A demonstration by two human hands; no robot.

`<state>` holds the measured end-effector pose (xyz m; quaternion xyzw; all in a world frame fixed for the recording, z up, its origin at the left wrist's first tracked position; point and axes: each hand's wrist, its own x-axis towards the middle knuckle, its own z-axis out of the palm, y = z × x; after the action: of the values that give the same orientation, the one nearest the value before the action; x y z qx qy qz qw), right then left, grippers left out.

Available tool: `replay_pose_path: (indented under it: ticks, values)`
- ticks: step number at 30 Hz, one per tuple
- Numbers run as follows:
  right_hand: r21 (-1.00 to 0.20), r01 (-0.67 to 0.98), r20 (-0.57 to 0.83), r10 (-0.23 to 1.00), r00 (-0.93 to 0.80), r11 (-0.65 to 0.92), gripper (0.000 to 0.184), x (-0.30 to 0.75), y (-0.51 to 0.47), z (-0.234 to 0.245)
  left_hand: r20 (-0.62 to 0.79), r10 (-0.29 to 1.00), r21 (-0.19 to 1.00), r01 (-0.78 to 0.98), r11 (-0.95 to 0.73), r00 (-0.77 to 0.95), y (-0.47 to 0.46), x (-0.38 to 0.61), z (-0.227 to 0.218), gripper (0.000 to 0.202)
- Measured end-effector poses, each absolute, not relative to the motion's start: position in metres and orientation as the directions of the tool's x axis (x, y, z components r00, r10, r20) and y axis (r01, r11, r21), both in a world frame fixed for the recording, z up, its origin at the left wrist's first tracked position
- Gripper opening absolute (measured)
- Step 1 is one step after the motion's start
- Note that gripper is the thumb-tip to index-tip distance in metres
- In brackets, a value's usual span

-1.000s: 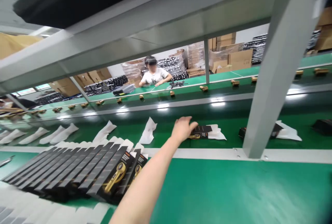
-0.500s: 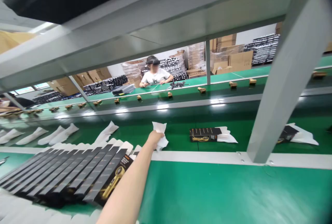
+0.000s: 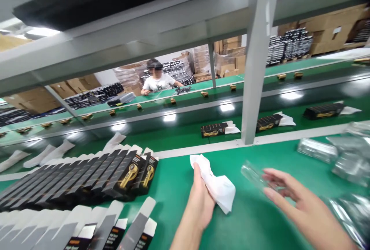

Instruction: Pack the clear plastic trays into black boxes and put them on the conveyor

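Note:
My left hand (image 3: 202, 200) is wrapped round a white-wrapped bundle (image 3: 215, 182), held at a slant above the green worktop (image 3: 243, 219). What lies inside the white wrapping is hidden. To its right, my right hand (image 3: 295, 200) grips the end of a clear plastic tray (image 3: 254, 174) between thumb and fingers; motion blurs it a little. The tray points toward the bundle, with a gap between them. More clear plastic trays (image 3: 351, 167) lie heaped at the right, beside my right hand.
Rows of black printed boxes (image 3: 127, 176) with raised white flaps stand at left. Beyond a pale rail, a belt (image 3: 173, 134) carries white-wrapped bundles (image 3: 58, 152) and filled boxes (image 3: 215, 129). A grey post (image 3: 254, 88) rises ahead. A person (image 3: 158, 80) sits across the line.
My left hand has brought the white-wrapped bundle from the belt back over the worktop. My right hand has come into view with a clear plastic tray. The view has shifted right.

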<state>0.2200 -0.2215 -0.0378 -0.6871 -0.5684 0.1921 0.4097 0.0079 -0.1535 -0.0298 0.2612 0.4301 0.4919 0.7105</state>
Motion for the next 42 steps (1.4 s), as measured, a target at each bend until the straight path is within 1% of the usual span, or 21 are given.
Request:
replay_pose_path:
  ticks: [3, 6, 10, 13, 17, 20, 22, 23, 25, 26, 27, 28, 29, 30, 32, 33, 34, 35, 37, 40, 42]
  values:
    - [-0.709, 0.687, 0.294, 0.952, 0.078, 0.162, 0.037, 0.188, -0.227, -0.033, -0.336, 0.894, 0.652, -0.612, 0.448, 0.296, -0.186, 0.032, -0.028, 0.069]
    - [-0.593, 0.747, 0.420, 0.907, -0.031, 0.300, 0.037, 0.164, -0.233, -0.048, -0.333, 0.892, 0.627, -0.634, 0.452, 0.306, -0.204, 0.052, -0.027, 0.067]
    - [-0.504, 0.798, 0.458, 0.886, -0.078, 0.331, 0.038, 0.164, -0.242, -0.061, -0.322, 0.916, 0.647, -0.650, 0.398, 0.240, -0.215, 0.063, -0.032, 0.058]
    - [-0.480, 0.804, 0.433, 0.892, -0.131, 0.351, 0.044, 0.178, -0.250, -0.054, -0.308, 0.924, 0.687, -0.619, 0.380, 0.226, -0.218, 0.059, -0.036, 0.069]
    - [-0.558, 0.776, 0.335, 0.935, -0.113, 0.294, 0.057, 0.192, -0.254, -0.042, -0.300, 0.922, 0.685, -0.617, 0.386, 0.244, -0.225, 0.057, -0.037, 0.074]
    - [-0.636, 0.717, 0.190, 0.958, -0.214, 0.286, 0.053, 0.192, -0.252, -0.045, -0.294, 0.929, 0.700, -0.611, 0.370, 0.225, -0.238, 0.060, -0.038, 0.073]
    - [-0.708, 0.655, 0.136, 0.961, -0.240, 0.264, 0.045, 0.192, -0.251, -0.053, -0.287, 0.926, 0.778, -0.504, 0.375, 0.246, -0.246, 0.054, -0.037, 0.070]
    - [-0.741, 0.632, 0.120, 0.971, -0.207, 0.227, 0.044, 0.194, -0.251, -0.057, -0.275, 0.926, 0.848, -0.388, 0.361, 0.261, -0.250, 0.045, -0.036, 0.067]
    - [-0.779, 0.609, 0.095, 0.988, -0.123, 0.151, 0.043, 0.206, -0.250, -0.065, -0.218, 0.947, 0.974, -0.010, 0.227, 0.235, -0.254, 0.013, -0.030, 0.061]
    - [-0.791, 0.602, 0.073, 0.993, -0.093, 0.115, 0.044, 0.214, -0.249, -0.068, -0.149, 0.974, 0.967, 0.232, 0.107, 0.171, -0.255, -0.010, -0.024, 0.059]
    - [-0.798, 0.597, 0.044, 0.996, -0.074, 0.079, 0.046, 0.223, -0.246, -0.071, -0.054, 0.994, 0.877, 0.481, 0.000, 0.098, -0.256, -0.036, -0.019, 0.059]
    - [-0.802, 0.595, 0.020, 0.998, -0.056, 0.049, 0.047, 0.232, -0.243, -0.074, 0.080, 0.997, 0.700, 0.712, -0.060, 0.005, -0.257, -0.063, -0.013, 0.059]
    - [-0.804, 0.594, 0.002, 0.999, -0.036, 0.023, 0.048, 0.241, -0.240, -0.076, 0.197, 0.978, 0.468, 0.883, -0.038, -0.062, -0.258, -0.089, -0.009, 0.060]
    - [-0.805, 0.593, -0.015, 1.000, -0.013, -0.004, 0.048, 0.248, -0.238, -0.078, 0.242, 0.965, 0.227, 0.973, 0.046, -0.102, -0.259, -0.113, -0.007, 0.061]
    - [-0.812, 0.581, -0.044, 0.999, 0.030, -0.053, 0.048, 0.256, -0.233, -0.081, 0.232, 0.963, -0.152, 0.973, 0.175, -0.137, -0.263, -0.148, -0.009, 0.058]
    - [-0.821, 0.567, -0.061, 0.997, 0.038, -0.072, 0.047, 0.258, -0.232, -0.082, 0.204, 0.968, -0.267, 0.944, 0.195, -0.143, -0.264, -0.157, -0.013, 0.054]
    - [-0.833, 0.546, -0.083, 0.996, 0.033, -0.088, 0.047, 0.258, -0.231, -0.081, 0.183, 0.975, -0.328, 0.927, 0.181, -0.126, -0.266, -0.160, -0.019, 0.049]
    - [-0.850, 0.517, -0.109, 0.994, 0.014, -0.100, 0.048, 0.256, -0.231, -0.079, 0.173, 0.981, -0.343, 0.928, 0.143, -0.088, -0.267, -0.158, -0.024, 0.045]
    - [-0.888, 0.440, -0.181, 0.981, -0.066, -0.134, 0.050, 0.247, -0.231, -0.069, 0.190, 0.981, -0.276, 0.961, 0.031, 0.023, -0.268, -0.143, -0.031, 0.044]
    - [-0.933, 0.283, -0.287, 0.933, -0.219, -0.221, 0.051, 0.228, -0.231, -0.040, 0.202, 0.965, -0.031, 0.986, -0.163, 0.166, -0.261, -0.107, -0.032, 0.049]
    - [-0.952, 0.145, -0.302, 0.905, -0.299, -0.269, 0.049, 0.216, -0.231, -0.020, 0.190, 0.954, 0.149, 0.953, -0.263, 0.233, -0.252, -0.085, -0.030, 0.048]
